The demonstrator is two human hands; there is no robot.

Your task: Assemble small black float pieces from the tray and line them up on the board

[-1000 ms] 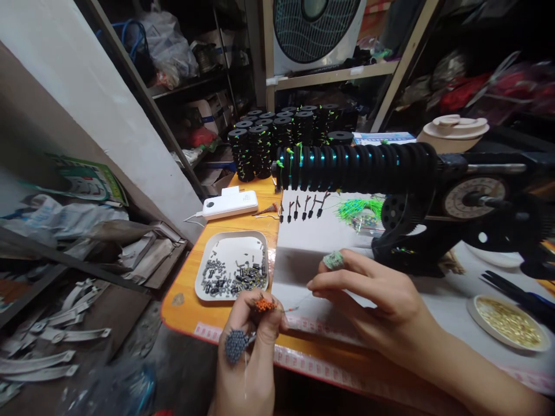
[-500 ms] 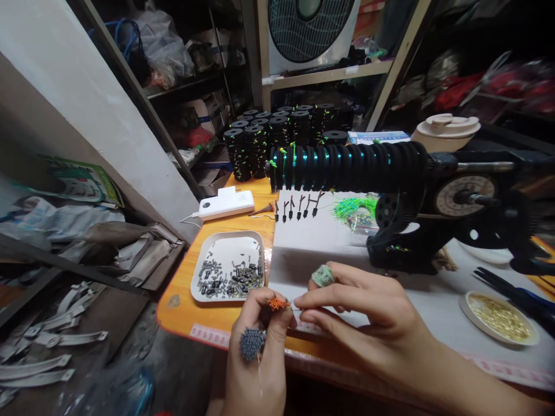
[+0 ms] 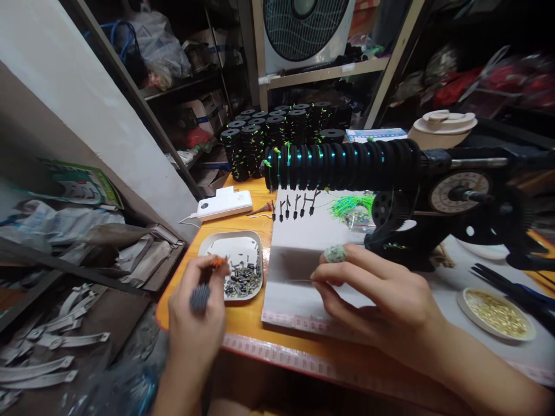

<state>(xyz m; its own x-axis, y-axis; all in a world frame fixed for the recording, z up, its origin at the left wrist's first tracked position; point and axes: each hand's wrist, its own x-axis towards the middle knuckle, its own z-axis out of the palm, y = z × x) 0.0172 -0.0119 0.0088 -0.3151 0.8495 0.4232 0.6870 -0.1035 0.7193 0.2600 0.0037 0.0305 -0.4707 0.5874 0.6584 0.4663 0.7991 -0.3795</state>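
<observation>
My left hand point(image 3: 197, 315) is closed around a bundle of thin strands with a dark grey end point(image 3: 200, 298); an orange tip cluster point(image 3: 219, 263) pokes out between thumb and forefinger. It hovers over the near left edge of a white tray point(image 3: 251, 237) of small black, grey and yellowish pieces point(image 3: 243, 280). Over the white board point(image 3: 286, 294), my right hand point(image 3: 364, 289) pinches thumb to forefinger, and a faint thin line point(image 3: 301, 281) runs left from the fingertips. Green wrapping point(image 3: 335, 253) covers one of its fingers.
A black machine point(image 3: 347, 164) with spools on its shaft spans the right. Behind stand stacked black spools point(image 3: 277, 130). Around lie a white power bank point(image 3: 225, 203), green strands point(image 3: 351, 205), small black-ended pieces point(image 3: 295, 211), a dish of gold parts point(image 3: 496, 312) and dark-handled pliers point(image 3: 511, 289).
My hands have moved apart: the left went left to the tray with its bundle, while the right shifted slightly right, still pinching. A faint line now shows beside the right fingertips.
</observation>
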